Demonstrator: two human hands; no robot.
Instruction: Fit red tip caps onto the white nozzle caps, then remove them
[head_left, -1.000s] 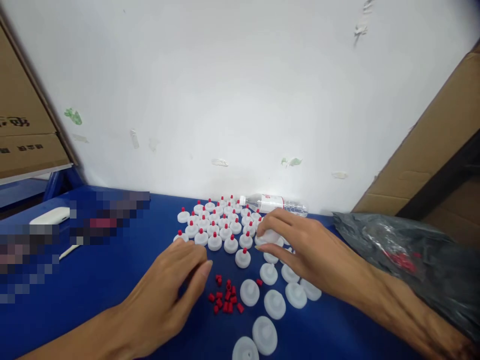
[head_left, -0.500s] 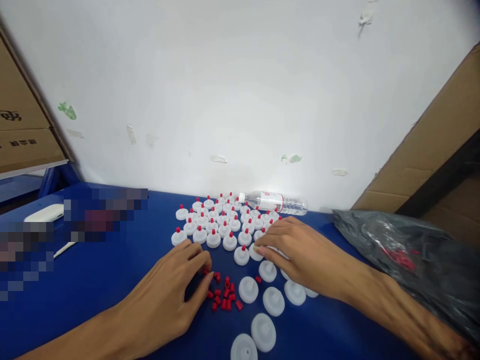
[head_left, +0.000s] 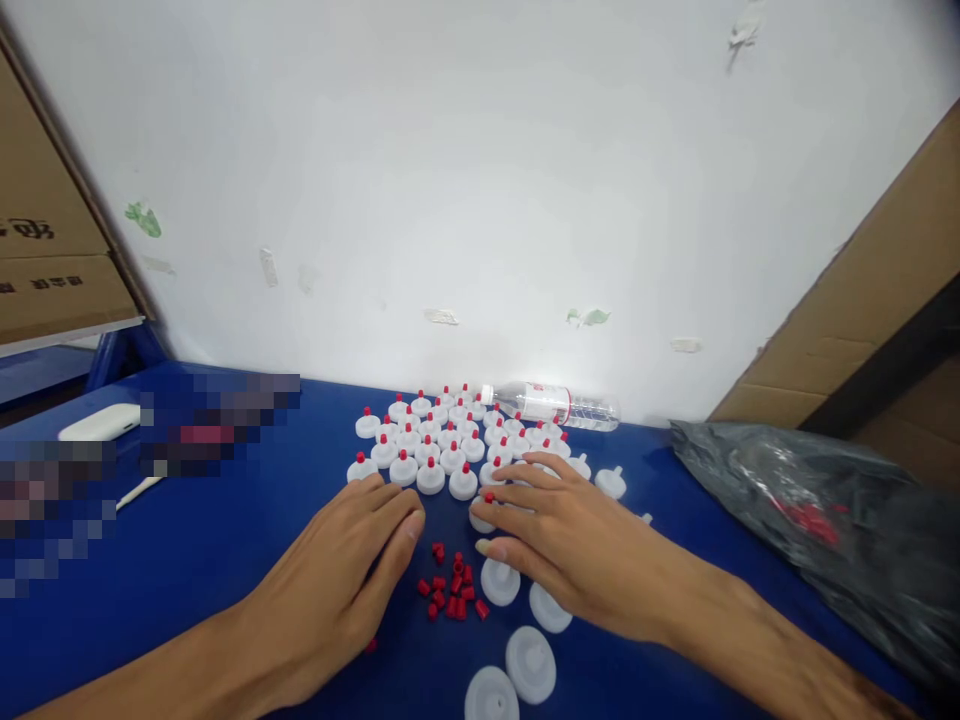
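My left hand [head_left: 337, 585] is closed at the left of a loose pile of small red caps [head_left: 460, 607]. Its thumb presses against the curled index finger; what they hold, if anything, is hidden. Fingers stretched and parted, my right hand [head_left: 577, 545] is open over white round nozzle lids. Its thumb tip is just above one bare white lid [head_left: 500, 582], and its fingers partly cover a red-tipped lid [head_left: 484, 514]. Beyond both hands stands a cluster of white lids with red caps on their nozzles [head_left: 431, 477]. More bare lids [head_left: 531, 666] lie near the front.
A clear plastic bottle [head_left: 544, 402] lies on its side against the wall behind the cluster. A dark plastic bag [head_left: 750, 480] with red pieces inside sits at the right. At the left are a white device [head_left: 101, 422] and blurred items on the blue table [head_left: 225, 500].
My right hand has moved nearer and left, from the back lids to over the front bare ones, its fingers spreading. My left thumb and index finger have closed together and drawn away from the red caps.
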